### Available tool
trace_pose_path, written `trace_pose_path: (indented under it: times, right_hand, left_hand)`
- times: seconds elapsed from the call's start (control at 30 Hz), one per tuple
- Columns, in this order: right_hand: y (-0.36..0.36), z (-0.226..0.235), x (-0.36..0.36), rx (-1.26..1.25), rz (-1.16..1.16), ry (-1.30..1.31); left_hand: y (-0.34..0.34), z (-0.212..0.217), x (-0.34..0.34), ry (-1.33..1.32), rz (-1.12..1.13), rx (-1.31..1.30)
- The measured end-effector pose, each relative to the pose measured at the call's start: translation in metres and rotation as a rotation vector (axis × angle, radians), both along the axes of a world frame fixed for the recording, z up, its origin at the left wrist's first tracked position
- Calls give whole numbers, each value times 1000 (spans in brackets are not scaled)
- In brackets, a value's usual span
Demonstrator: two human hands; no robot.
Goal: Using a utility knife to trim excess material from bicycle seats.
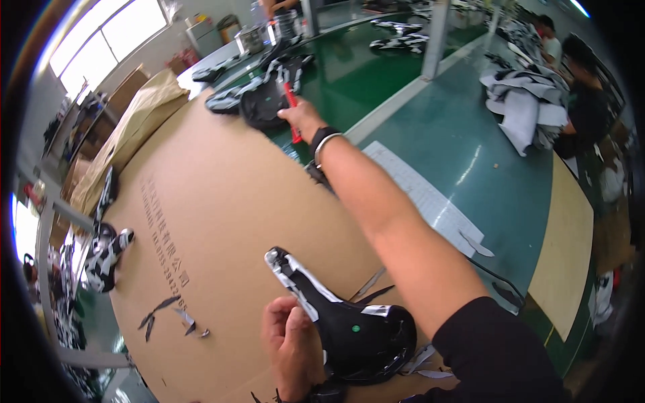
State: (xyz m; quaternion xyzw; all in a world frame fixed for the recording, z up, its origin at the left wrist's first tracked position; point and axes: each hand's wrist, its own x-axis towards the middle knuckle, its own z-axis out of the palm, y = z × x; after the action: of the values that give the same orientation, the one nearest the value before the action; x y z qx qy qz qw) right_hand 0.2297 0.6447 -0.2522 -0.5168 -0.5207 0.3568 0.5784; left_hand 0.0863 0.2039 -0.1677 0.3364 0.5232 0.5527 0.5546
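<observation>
A black bicycle saddle (366, 339) with black-and-white edging and a small green dot lies on the brown cardboard at the near middle, nose pointing away to the left. Close against its left edge is my left hand (293, 342), fingers curled in and thumb over them; what they hold, if anything, is hidden. My right arm reaches far forward. There my right hand (304, 119) is closed round a slim red tool (296, 135), whose kind I cannot make out. Just beyond it lies another black saddle (263, 104) among several patterned ones.
Dark trimmed scraps (159, 316) lie on the cardboard (222, 201). A printed sheet (423, 195) rests on the green table to the right. Beyond it are a pile of grey-white covers (524, 101) and a seated person (583, 87). A metal post (435, 40) stands at the back.
</observation>
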Motion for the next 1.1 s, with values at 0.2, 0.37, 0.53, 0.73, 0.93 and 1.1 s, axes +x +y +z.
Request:
trace_pose_path:
  times: [0.2, 0.37, 0.53, 0.73, 0.93, 1.1]
  right_hand:
    - [-18, 15, -25, -61, -11, -64]
    - [-7, 29, -6, -183, -8, -153]
    - [-11, 27, -2, -220, 84, -176]
    - [-60, 56, -7, -225, 383, 56]
    - [-175, 104, 12, -269, 795, -59]
    - [-301, 164, 64, -351, 891, -103]
  left_hand:
    - [-4, -16, -11, -17, 38, 65]
    - [-2, -8, -2, -106, 41, 18]
    - [6, -8, -1, -32, 111, -15]
    - [15, -23, -17, 57, 113, 53]
    - [17, -24, -16, 137, 34, 123]
    - [12, -26, -26, 145, -34, 174]
